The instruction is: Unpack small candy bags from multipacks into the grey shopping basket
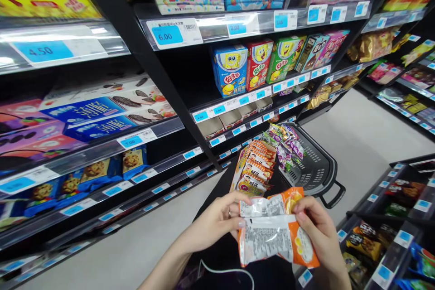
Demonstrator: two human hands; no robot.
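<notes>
Between my two hands is an orange and white snack bag, its printed back facing up toward me. My left hand, with a ring on one finger, pinches the bag's left edge between thumb and fingers. The bag's right edge is gripped by my right hand, thumb on top and the other fingers partly hidden beneath. Just beyond the bag, an open carton of orange snack packets rests near my lap. Past that stands a dark grey shopping basket with colourful small packets at its left side.
Shelves of boxed snacks line the left, with blue biscuit boxes and cartoon snack boxes on them. A lower shelf of bagged snacks stands close on my right. The basket's handle sticks out toward me. Grey floor shows beyond the basket.
</notes>
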